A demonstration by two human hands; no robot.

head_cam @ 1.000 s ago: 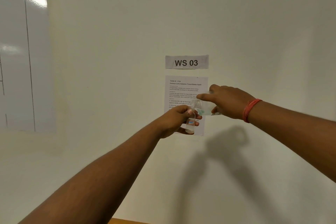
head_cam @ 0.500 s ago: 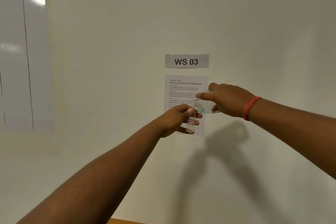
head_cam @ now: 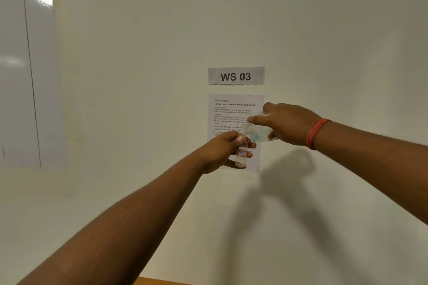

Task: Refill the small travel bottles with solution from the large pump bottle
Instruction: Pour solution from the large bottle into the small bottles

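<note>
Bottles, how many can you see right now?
2. A small bottle upright in the left hand, and a large bottle tilted over it in the right hand. Others may be out of view.

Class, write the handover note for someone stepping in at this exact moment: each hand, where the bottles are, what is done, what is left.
Left hand grips the small travel bottle upright, uncapped, held up in front of the wall sheet.
Right hand holds the large bottle tipped on its side, its open mouth just above the small bottle's neck.
Done: both bottles are open and lined up; the small one looks to hold some clear liquid.
Left: finish pouring, level the large bottle, recap both. Caps are out of view.
</note>
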